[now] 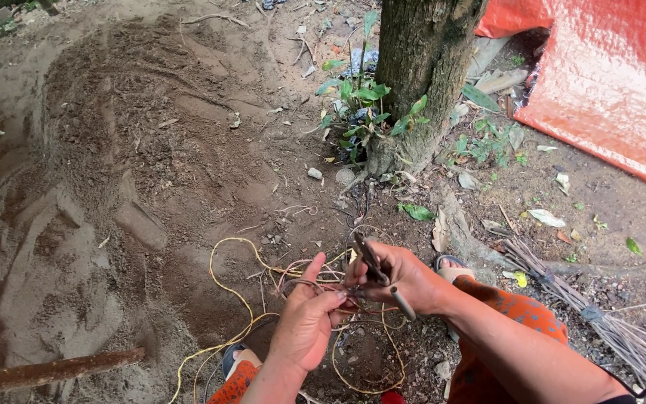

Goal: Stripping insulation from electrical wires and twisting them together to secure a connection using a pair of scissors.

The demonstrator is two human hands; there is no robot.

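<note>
1. We see the right hand (401,278) gripping pliers (374,263), their long axis running up-left; jaws at the wire.
2. Left hand (309,318) pinches the tangled yellow wire (227,288), just left of them, above sandy ground (114,187).

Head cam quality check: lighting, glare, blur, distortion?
Head view: soft, even daylight, no hard shadows; sheen on the orange tarp; wide-angle bend at the edges; tree trunk and soil sharp; left hand, right hand, pliers and yellow wire slightly soft.
</note>
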